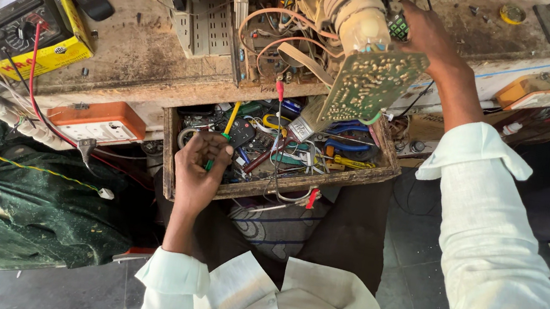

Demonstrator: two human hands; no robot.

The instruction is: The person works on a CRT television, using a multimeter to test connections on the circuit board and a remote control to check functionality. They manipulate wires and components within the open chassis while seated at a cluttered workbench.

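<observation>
In the head view, the left hand reaches into the open wooden drawer under the desk. Its grip is closed around a screwdriver with a yellow and green handle, fingers curled, among the tangled tools and wires. The right hand is raised over the desk edge; its grip holds the top of a small greenish circuit board that hangs tilted from the neck of a picture tube. A multimeter lies far left on a yellow box.
</observation>
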